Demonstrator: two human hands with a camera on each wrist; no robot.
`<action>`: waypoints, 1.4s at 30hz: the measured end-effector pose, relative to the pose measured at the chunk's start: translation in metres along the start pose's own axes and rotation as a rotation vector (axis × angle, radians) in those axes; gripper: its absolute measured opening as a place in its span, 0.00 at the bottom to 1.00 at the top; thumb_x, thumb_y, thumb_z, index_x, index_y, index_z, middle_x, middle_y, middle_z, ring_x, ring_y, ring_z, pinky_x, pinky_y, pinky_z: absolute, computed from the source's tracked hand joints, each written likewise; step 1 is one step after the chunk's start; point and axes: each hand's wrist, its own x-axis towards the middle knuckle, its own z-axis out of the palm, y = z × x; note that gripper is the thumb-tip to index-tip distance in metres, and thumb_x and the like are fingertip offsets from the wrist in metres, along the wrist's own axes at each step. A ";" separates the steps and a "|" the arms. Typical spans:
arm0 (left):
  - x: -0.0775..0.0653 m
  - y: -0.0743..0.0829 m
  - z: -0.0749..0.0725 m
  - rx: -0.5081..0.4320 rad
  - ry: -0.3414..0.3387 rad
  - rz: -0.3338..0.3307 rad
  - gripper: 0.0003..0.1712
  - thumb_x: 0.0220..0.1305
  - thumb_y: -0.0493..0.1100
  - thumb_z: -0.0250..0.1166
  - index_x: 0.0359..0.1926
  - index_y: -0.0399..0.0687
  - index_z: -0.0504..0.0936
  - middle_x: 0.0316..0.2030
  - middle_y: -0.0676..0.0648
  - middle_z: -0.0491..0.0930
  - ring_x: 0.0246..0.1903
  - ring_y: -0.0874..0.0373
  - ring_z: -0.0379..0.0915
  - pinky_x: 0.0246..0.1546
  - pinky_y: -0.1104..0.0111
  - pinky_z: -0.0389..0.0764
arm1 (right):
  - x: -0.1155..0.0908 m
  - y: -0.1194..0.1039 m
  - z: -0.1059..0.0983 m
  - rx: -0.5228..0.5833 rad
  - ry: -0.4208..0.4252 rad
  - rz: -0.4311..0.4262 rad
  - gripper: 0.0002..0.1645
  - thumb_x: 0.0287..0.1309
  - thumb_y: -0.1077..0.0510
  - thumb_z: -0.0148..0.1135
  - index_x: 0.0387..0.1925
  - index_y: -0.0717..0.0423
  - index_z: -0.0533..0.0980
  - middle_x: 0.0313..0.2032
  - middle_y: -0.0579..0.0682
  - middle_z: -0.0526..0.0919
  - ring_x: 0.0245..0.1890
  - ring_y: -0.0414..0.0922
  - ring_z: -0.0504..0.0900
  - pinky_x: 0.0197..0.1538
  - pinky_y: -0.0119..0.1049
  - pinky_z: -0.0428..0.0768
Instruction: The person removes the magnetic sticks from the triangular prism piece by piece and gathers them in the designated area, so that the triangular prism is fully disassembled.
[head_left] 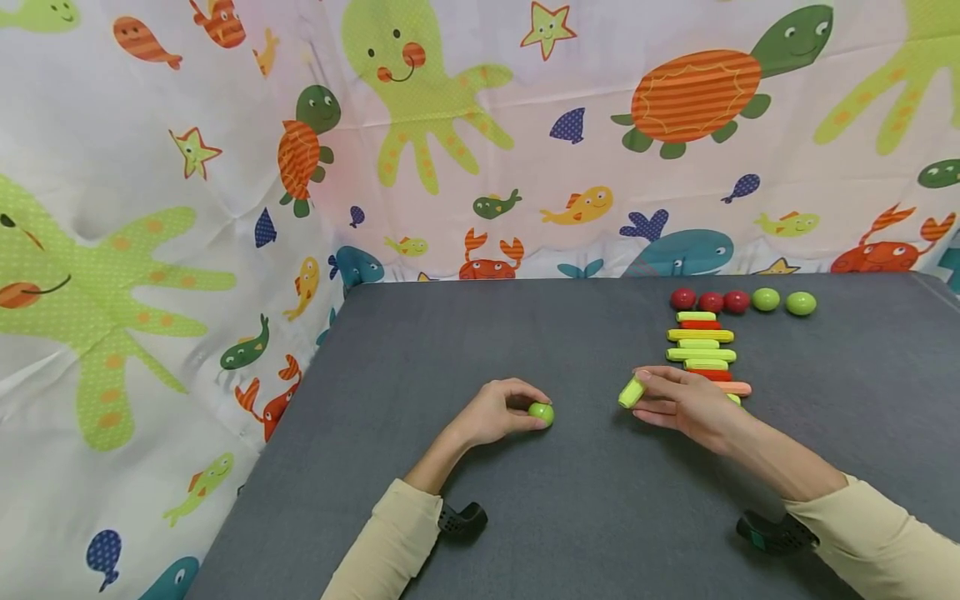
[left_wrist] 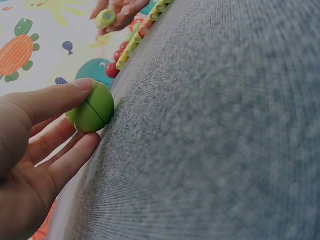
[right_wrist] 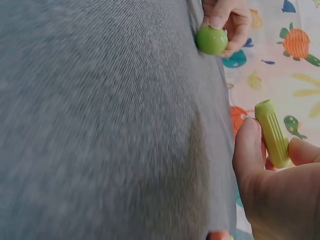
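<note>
My left hand (head_left: 498,411) pinches a green ball (head_left: 542,414) between thumb and fingers, low over the grey tabletop. A thin seam line runs round the ball (left_wrist: 97,107) in the left wrist view. On the right, my right hand (head_left: 697,408) holds a short light-green ridged rod (head_left: 632,393) by thumb and fingertips, raised above the table and tilted. Its grooved side and round end show in the right wrist view, where the rod (right_wrist: 273,135) stands nearly upright. A column of coloured rods (head_left: 701,356) lies just beyond this hand, which hides part of the column's near end.
Three red balls (head_left: 710,302) and two green balls (head_left: 783,301) form a row at the table's far edge, behind the rods. Sea-animal print cloth (head_left: 450,208) hangs along the back and left of the grey table (head_left: 450,333). Each wrist carries a black camera (head_left: 462,521).
</note>
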 end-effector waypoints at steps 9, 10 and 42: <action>-0.002 0.000 0.000 -0.003 0.000 0.010 0.16 0.55 0.35 0.71 0.46 0.42 0.84 0.42 0.50 0.80 0.42 0.63 0.76 0.42 0.71 0.77 | -0.027 -0.001 -0.022 0.038 0.090 -0.040 0.09 0.69 0.55 0.53 0.48 0.48 0.73 0.41 0.48 0.78 0.40 0.46 0.83 0.48 0.41 0.79; -0.001 0.001 0.000 0.001 0.001 0.011 0.16 0.55 0.35 0.71 0.46 0.42 0.84 0.42 0.50 0.80 0.42 0.63 0.76 0.42 0.71 0.77 | -0.030 -0.001 -0.025 0.045 0.084 -0.047 0.08 0.69 0.56 0.53 0.47 0.47 0.74 0.41 0.47 0.79 0.40 0.46 0.83 0.48 0.41 0.79; -0.001 0.010 0.001 -0.021 0.017 -0.029 0.17 0.54 0.33 0.71 0.47 0.37 0.83 0.43 0.43 0.80 0.44 0.49 0.76 0.45 0.62 0.76 | -0.085 0.037 -0.083 0.084 0.230 0.071 0.03 0.66 0.57 0.58 0.38 0.47 0.77 0.40 0.44 0.82 0.42 0.43 0.83 0.50 0.41 0.78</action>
